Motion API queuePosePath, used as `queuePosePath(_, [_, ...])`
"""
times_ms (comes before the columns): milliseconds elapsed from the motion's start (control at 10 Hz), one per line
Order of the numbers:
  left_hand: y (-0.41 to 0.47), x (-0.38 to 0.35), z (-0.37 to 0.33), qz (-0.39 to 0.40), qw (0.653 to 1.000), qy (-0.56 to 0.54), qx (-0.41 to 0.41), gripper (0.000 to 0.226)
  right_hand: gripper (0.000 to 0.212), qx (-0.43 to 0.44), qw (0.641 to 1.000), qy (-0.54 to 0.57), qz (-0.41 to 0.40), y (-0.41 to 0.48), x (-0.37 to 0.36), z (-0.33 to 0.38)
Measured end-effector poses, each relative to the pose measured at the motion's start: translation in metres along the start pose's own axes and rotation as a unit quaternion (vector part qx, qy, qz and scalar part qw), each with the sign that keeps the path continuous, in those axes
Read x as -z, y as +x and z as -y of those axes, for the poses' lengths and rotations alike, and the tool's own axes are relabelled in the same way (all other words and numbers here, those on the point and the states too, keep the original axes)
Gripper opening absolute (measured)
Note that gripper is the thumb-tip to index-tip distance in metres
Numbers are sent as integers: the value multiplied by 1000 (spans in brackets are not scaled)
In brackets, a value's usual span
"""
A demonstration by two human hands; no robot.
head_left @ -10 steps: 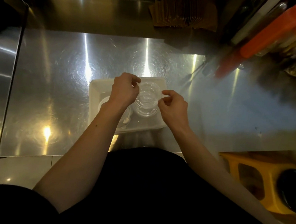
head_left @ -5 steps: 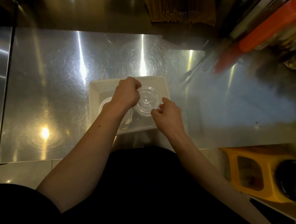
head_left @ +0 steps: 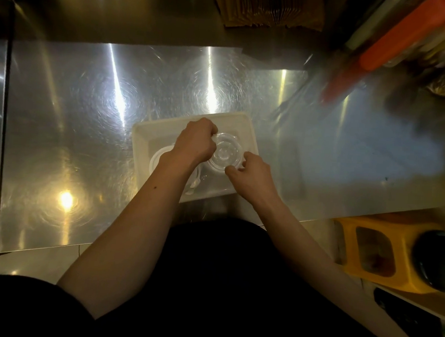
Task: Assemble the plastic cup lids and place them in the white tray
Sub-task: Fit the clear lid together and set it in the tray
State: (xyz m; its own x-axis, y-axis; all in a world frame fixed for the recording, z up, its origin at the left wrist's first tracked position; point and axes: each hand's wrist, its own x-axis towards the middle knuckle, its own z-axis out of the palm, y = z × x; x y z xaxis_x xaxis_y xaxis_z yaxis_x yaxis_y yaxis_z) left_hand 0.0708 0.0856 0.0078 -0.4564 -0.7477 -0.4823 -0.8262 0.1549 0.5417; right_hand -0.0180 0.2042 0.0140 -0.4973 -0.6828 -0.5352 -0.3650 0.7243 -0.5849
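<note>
A white tray (head_left: 140, 146) sits on the steel counter in front of me. Over its right half both hands hold a clear round plastic lid (head_left: 225, 152). My left hand (head_left: 195, 141) pinches the lid's left rim with curled fingers. My right hand (head_left: 251, 177) grips its lower right rim. A second whitish lid (head_left: 156, 158) lies in the tray's left half, mostly hidden under my left wrist, and small white pieces (head_left: 194, 184) lie beside it.
The steel counter (head_left: 74, 131) spreads to the left and right of the tray. Orange and red bottles (head_left: 398, 46) crowd the far right. A brown paper stack (head_left: 267, 8) sits at the back. A yellow stool (head_left: 384, 253) stands low on the right.
Both hands have lowered the clear lid closer to the tray floor. My right hand slid from the lid's right side to its lower right edge.
</note>
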Motion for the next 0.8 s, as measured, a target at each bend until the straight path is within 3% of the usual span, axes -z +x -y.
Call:
queuePosePath(100, [0,-1,0,3,1000,5,2,29,18,-3,1000,-4,6,3,-1,-1])
queuePosePath(300, [2,-1,3,9,1000,-3,14,45,17,-2,1000,-5,4,4,-1,-4])
queuePosePath(600, [1,0,6,6,1000,2,18,47,16,12,1000,-9,2,7,-2,-7])
queuePosePath(800, [-2,2,4,-12,1000,-4,21,46,35,11,1000,-6,-7,4,4,-6])
